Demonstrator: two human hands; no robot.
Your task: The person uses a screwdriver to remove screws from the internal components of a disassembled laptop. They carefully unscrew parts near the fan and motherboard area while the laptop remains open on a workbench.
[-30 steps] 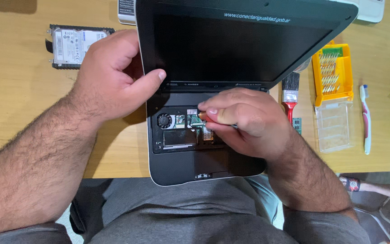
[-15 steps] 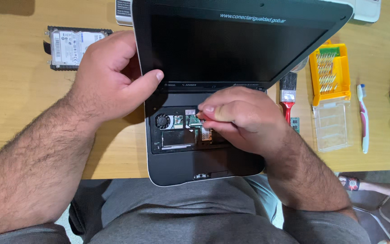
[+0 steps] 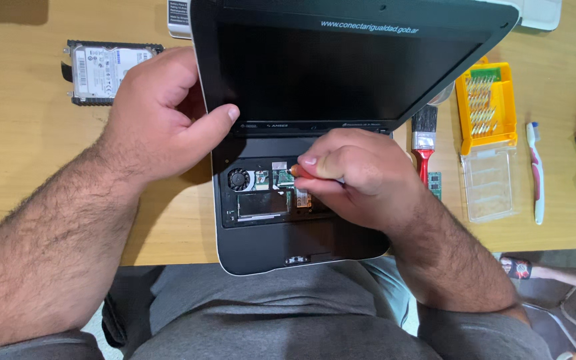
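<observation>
Keyboard already off the laptop [image 3: 288,247], fan and board exposed. Left hand [image 3: 158,117] clamped on the screen edge; right hand [image 3: 361,177] pinching a red-handled screwdriver [image 3: 299,171] over the board. Reassembly still undone.

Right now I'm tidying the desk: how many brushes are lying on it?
2. A paintbrush with a red handle lies just right of the laptop; a toothbrush lies further right, beside the clear lid. Others may be hidden behind the laptop.
</observation>
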